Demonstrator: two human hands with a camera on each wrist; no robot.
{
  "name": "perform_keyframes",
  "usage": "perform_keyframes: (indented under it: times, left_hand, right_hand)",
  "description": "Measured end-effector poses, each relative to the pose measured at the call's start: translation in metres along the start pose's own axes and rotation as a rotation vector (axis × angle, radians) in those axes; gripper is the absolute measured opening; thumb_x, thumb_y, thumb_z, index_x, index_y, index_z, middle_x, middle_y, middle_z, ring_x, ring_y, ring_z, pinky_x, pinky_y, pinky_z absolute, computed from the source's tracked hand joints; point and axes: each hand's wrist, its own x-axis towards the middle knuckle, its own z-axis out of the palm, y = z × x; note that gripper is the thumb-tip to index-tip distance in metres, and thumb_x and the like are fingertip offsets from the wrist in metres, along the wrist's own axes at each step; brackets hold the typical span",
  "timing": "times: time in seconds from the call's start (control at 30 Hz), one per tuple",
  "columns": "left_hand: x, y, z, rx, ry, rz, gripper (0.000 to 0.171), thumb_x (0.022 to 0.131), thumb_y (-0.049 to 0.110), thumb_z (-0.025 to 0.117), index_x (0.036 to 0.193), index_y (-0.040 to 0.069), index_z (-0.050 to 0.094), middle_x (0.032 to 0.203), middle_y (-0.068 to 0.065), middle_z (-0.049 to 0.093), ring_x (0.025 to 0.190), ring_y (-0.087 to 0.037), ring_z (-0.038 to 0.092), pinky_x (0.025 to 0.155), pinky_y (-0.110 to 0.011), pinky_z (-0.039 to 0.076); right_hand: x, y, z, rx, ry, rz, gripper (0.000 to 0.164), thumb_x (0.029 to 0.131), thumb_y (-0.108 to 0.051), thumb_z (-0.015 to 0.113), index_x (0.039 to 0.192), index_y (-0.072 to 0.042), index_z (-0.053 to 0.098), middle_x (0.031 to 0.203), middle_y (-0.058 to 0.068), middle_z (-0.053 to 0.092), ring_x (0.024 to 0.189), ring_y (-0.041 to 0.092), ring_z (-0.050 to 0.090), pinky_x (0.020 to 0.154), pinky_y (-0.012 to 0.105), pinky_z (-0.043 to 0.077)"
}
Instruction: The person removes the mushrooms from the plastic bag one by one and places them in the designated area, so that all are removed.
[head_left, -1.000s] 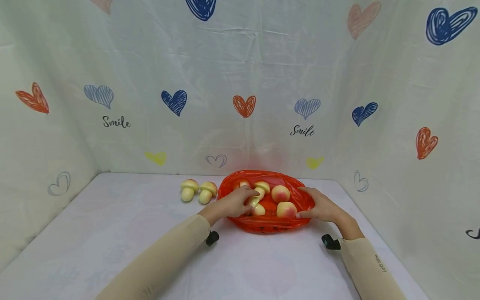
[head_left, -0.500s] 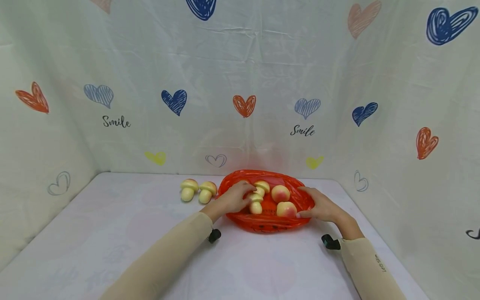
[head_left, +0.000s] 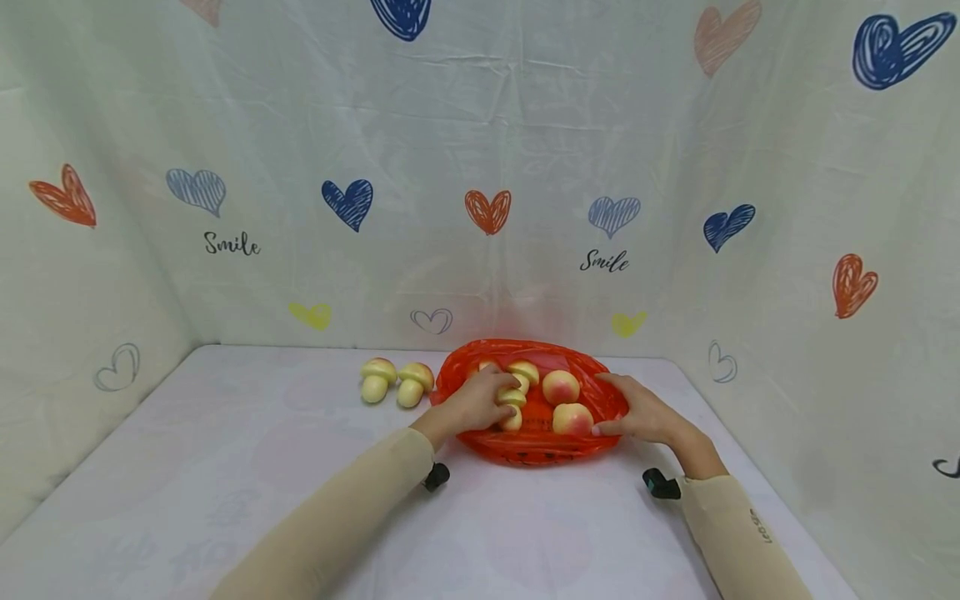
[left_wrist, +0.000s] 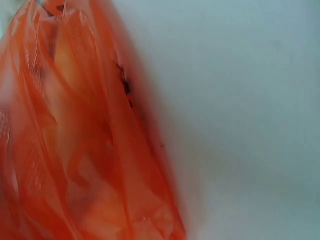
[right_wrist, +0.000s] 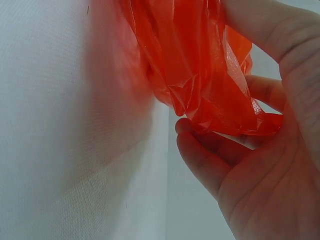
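A red plastic bag (head_left: 517, 450) lies with its mouth spread wide at the table's back. My left hand (head_left: 474, 402) reaches into it from the left, thumb and fingers around a mushroom (head_left: 512, 397). Behind that one is another mushroom (head_left: 523, 372), close to my fingertips. Two peaches (head_left: 561, 387) rest in the bag's right half, and a pale rounded top shows behind my left hand. My right hand (head_left: 637, 412) holds the bag's right rim, the plastic between thumb and fingers in the right wrist view. The left wrist view shows the bag's side (left_wrist: 80, 125), the hand hidden.
Two more mushrooms (head_left: 378, 380) stand on the white-covered table (head_left: 262, 450) left of the bag. A white curtain (head_left: 420, 150) printed with hearts encloses the back and sides. Black wrist-camera mounts (head_left: 662, 484) sit beneath both wrists.
My left hand drew slightly back left, then moved right around the front mushroom again. That mushroom was tilted and now stands straighter. The right hand keeps its place.
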Motion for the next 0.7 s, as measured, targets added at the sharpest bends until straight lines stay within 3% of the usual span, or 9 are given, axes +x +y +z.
perform_keyframes:
  times: [0.37,0.7]
  left_hand:
    - [0.0,0.008,0.009,-0.08,-0.044,-0.082,0.058,0.081,0.023,0.077,0.134,0.014,0.055,0.126,-0.008,0.046,0.105,-0.017,0.048,0.093,-0.03,0.045]
    - [0.002,0.009,0.015,-0.094,-0.054,-0.043,0.058,0.081,0.02,0.077,0.135,0.015,0.055,0.128,-0.01,0.044,0.113,-0.021,0.043,0.095,-0.032,0.044]
  right_hand:
    - [-0.001,0.0,0.001,0.021,-0.002,0.011,0.101,0.064,-0.056,0.08,0.144,-0.012,0.036,0.142,0.016,0.039,0.125,0.039,0.039,0.086,0.055,0.05]
    - [-0.003,-0.003,0.0,0.034,-0.005,0.022,0.102,0.063,-0.056,0.081,0.144,-0.013,0.036,0.142,0.015,0.039,0.126,0.039,0.038,0.085,0.054,0.051]
